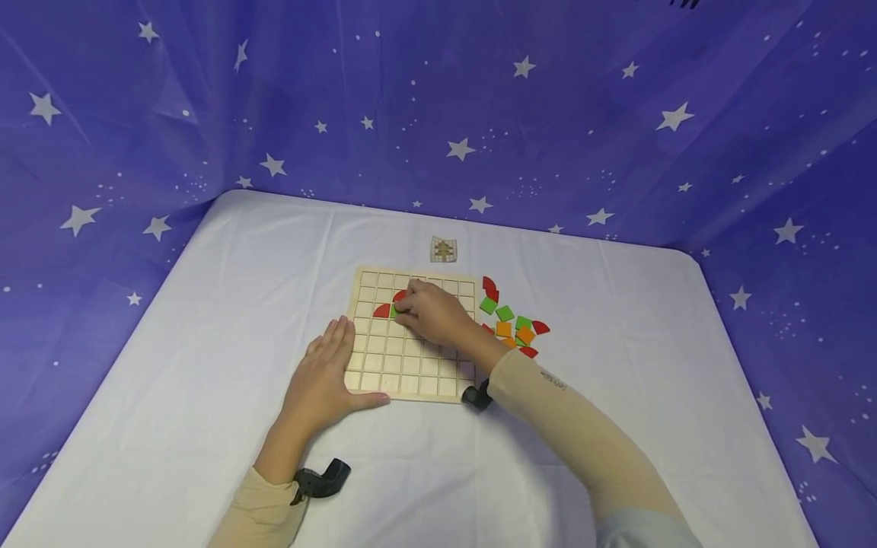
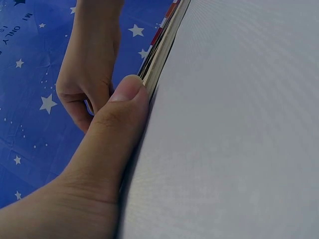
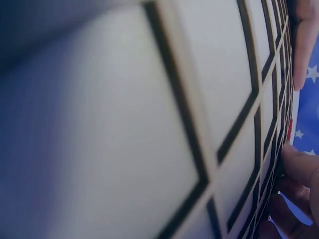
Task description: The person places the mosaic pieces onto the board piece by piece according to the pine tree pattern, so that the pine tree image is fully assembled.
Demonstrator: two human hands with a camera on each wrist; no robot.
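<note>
In here a soft, fairly even light washes the white worktop (image 1: 411, 487), apparently from overhead, leaving a faint shadow toward its near edge beside the right sleeve (image 1: 582, 426). The head view is reasonably sharp; the starry backdrop (image 1: 384, 91) stretches toward the sides. The left wrist view looks greyish, faintly rippled. In the right, the wooden grid board (image 3: 199, 119) blurs up close, darkening upper left.

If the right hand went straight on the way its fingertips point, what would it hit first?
Past the green piece by the right hand, most likely the red piece just left of it on the gridded board; how high the hand sits is unclear.
</note>
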